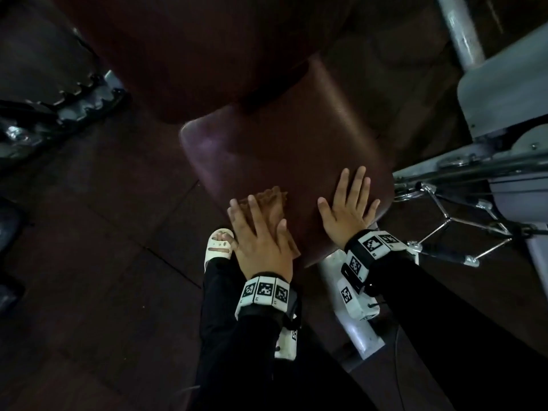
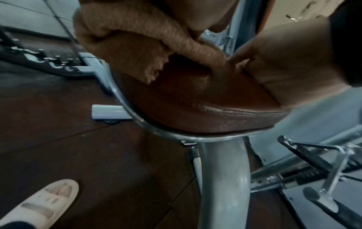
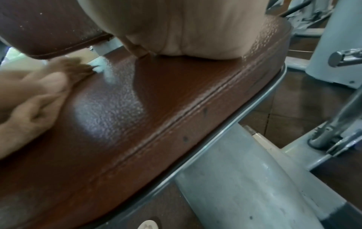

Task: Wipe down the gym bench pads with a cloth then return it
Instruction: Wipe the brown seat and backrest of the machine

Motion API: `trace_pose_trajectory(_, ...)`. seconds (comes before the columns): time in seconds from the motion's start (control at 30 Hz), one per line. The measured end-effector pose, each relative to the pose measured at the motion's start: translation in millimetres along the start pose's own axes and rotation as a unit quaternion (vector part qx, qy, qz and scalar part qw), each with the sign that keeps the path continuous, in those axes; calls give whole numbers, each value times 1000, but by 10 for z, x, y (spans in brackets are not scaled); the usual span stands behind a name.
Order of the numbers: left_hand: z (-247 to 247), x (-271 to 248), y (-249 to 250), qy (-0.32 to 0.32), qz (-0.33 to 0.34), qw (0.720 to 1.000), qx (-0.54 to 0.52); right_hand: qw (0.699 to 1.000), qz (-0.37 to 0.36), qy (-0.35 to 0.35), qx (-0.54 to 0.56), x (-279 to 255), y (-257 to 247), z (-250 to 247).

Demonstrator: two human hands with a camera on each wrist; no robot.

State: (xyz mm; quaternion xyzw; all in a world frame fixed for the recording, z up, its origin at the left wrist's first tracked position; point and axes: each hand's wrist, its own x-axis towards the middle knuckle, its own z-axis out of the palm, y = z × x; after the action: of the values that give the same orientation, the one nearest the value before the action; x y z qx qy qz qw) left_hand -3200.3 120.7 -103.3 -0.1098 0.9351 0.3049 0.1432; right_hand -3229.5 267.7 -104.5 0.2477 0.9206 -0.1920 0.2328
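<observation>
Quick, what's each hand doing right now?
Left hand: open, fingers flat, pressing the cloth on the seat pad.
Right hand: open, flat on the pad, holding nothing.

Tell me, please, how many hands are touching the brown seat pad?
2. The left hand presses the tan cloth on the near left corner of the seat pad. The right hand lies flat on its near right part, fingers spread.

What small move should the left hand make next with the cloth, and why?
Probably slide the left hand with the cloth away from the body, toward the far edge of the seat pad. The cloth lies at the near edge under flat fingers, and the right hand rests flat on the pad beside it.
</observation>
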Motion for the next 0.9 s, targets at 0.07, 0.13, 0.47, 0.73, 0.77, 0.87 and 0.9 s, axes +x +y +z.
trace_pose_trajectory(0.07, 8, -36, -61, 22, -38, 996, -78, 1000, -2, 0, 0, 7, 7, 11)
trace_pose_trajectory(0.13, 38, -78, -101, 48, -47, 985, -161, 1000, -5, 4, 1, 18, 23, 23)
trace_pose_trajectory(0.47, 189, -134, -154, 97, -229, 879, -407, 1000, 3, 14, 6, 46, 25, 57)
trace_pose_trajectory(0.73, -198, 944, -309, 107, -201, 895, -384, 1000, 9, 16, 9, 46, 18, 61)
trace_pose_trajectory(0.77, -261, 1085, -328, 101, -197, 895, -387, 1000, 9, 18, 10, 46, 15, 67)
trace_pose_trajectory(0.87, -325, 1202, -342, 104, -170, 893, -404, 1000, 13, 21, 10, 51, 8, 70)
trace_pose_trajectory(0.9, -299, 1143, -345, 109, -158, 892, -409, 1000, 16, 19, 9, 49, 9, 66)
